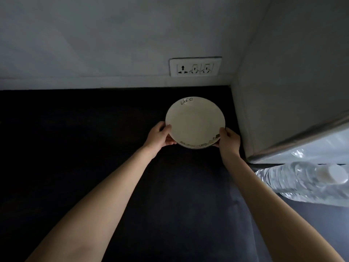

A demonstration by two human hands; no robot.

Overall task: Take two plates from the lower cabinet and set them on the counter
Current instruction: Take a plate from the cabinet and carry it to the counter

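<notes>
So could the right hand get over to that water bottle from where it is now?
Probably yes. The water bottle lies just right of the right hand's forearm with nothing between, but that hand's grip is on the plate and must let go first.

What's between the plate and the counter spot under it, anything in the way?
Nothing visible. The plate is held at its rim by the left hand and right hand over bare dark counter. The water bottles lie off to the right, beyond the grey unit.
</notes>
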